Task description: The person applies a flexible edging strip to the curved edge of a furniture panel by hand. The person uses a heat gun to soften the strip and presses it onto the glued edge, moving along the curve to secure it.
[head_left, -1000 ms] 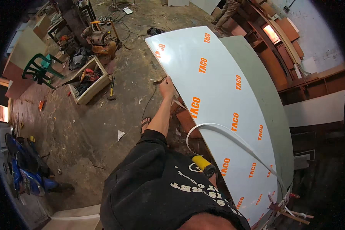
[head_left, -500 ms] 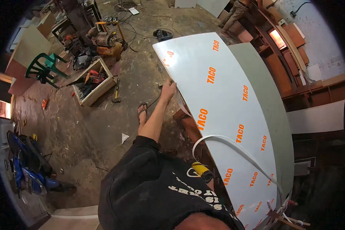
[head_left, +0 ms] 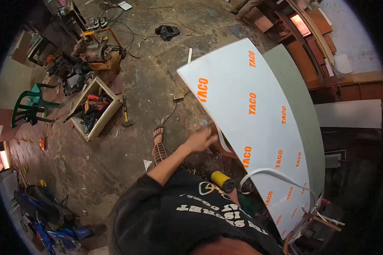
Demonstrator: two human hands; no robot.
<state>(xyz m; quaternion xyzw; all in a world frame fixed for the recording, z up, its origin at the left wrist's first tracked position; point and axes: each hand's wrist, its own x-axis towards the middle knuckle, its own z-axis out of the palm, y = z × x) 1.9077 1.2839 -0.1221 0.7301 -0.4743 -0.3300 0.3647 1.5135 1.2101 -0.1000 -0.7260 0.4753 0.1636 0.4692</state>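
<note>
My left hand (head_left: 200, 139) is in the air just left of the panel's near edge, fingers apart and holding nothing. Close to its fingertips, a thin white strip (head_left: 221, 138) hangs loose at that edge. The large curved white panel (head_left: 268, 140) has orange print and lies on a grey-green board (head_left: 285, 70). A longer loop of white edging strip (head_left: 264, 171) arches over its near part. Against my body is a yellow, black-ended cylindrical power tool (head_left: 222, 181). My right hand (head_left: 233, 195) shows only as skin beside it and appears to grip it; its fingers are hidden.
Left on the floor stands a wooden box (head_left: 100, 117) of tools, with a hammer (head_left: 125, 112) beside it. Beyond are an orange machine (head_left: 98, 53) and a green chair (head_left: 32, 104). Wooden sticks (head_left: 323, 221) jut out by the panel's near end. Cables cross the floor.
My left hand has let go of the panel's edge and come back toward me, beside the loose strip. The view has shifted, and a person at the far right is now mostly out of it.
</note>
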